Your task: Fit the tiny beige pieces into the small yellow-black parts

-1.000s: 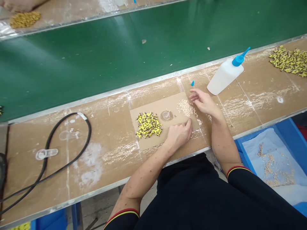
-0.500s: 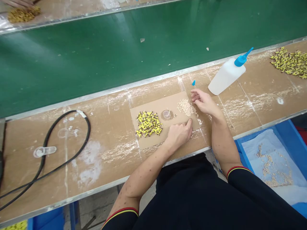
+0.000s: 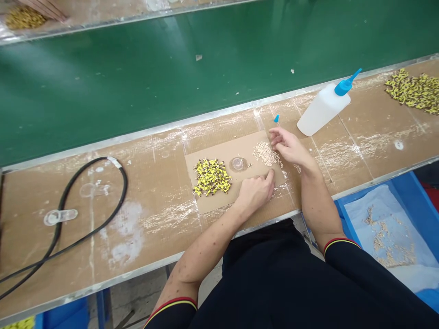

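Observation:
On the cardboard sheet (image 3: 222,153) lies a loose pile of small beige pieces (image 3: 265,153). My left hand (image 3: 255,191) rests on the sheet just below that pile, fingers curled in and the index finger reaching forward; whatever it may hold is hidden. At the pile's right edge is my right hand (image 3: 288,145), its fingers loosely bent and apart, with nothing visible in them. Left of the beige pile sits a small clear round dish (image 3: 238,164), with a few tiny bits beside it. A heap of small yellow-and-dark figures (image 3: 211,177) covers the sheet's left part.
Behind my right hand stand a white squeeze bottle (image 3: 322,110) with a blue nozzle and a small blue cap (image 3: 276,118). More yellow-and-dark pieces (image 3: 414,90) lie far right. A black cable (image 3: 65,192) loops at left. A blue bin (image 3: 401,187) is below right.
My right hand has shifted very slightly left along the beige pile. My left hand stays in place. Across the green divider, another person's hand has moved right beside a yellow heap.

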Tool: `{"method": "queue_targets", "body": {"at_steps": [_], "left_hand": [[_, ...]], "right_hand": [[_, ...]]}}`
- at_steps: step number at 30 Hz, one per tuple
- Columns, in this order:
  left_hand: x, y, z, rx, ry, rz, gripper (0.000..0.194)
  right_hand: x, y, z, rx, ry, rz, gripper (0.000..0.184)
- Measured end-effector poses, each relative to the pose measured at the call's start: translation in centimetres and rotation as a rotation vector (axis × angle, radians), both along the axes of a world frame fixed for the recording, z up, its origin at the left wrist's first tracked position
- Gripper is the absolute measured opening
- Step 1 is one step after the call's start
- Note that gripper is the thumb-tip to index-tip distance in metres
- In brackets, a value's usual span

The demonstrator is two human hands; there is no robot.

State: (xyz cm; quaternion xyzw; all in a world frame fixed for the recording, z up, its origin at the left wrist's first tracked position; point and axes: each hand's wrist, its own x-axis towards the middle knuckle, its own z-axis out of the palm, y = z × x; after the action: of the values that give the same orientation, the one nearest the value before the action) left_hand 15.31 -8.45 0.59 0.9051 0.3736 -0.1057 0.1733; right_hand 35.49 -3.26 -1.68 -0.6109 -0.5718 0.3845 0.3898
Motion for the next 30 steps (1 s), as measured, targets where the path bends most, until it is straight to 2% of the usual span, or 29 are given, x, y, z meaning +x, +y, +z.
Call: {"method": "queue_targets", "body": {"at_steps": [3, 6, 11, 15, 19, 25, 30], "left_hand": [[0.0, 0.0, 0.0, 0.003, -0.001, 0.001, 0.047], [0.1, -0.1, 0.0, 0.003, -0.005, -0.002, 0.046], [0.1, 0.0, 0.1, 0.005, -0.011, 0.015, 0.044], [0.1, 0.0, 0.2, -0.005, -0.019, 0.014, 0.044], [0.1, 0.0, 0.2, -0.011, -0.020, 0.021, 0.044], [0.1, -0.1, 0.0, -0.013, -0.026, 0.026, 0.045], [0.1, -0.1, 0.0, -0.003, -0.038, 0.022, 0.045]], "right_hand": [[-0.1, -0.2, 0.3, 0.009, 0.030, -0.004, 0.056], [0.5, -0.3, 0.4, 0.047, -0.104, -0.031, 0.056], [2.2, -0.4, 0.1, 0.096, -0.282, 0.042, 0.055], [3.0, -0.6, 0.1, 0.031, -0.358, 0.051, 0.051], [2.8, -0.6, 0.3, -0.022, -0.375, 0.038, 0.048], [2.4, -0.6, 0.7, -0.032, -0.432, 0.052, 0.052], [1.8, -0.6, 1.0, -0.011, -0.502, 0.099, 0.046]]}}
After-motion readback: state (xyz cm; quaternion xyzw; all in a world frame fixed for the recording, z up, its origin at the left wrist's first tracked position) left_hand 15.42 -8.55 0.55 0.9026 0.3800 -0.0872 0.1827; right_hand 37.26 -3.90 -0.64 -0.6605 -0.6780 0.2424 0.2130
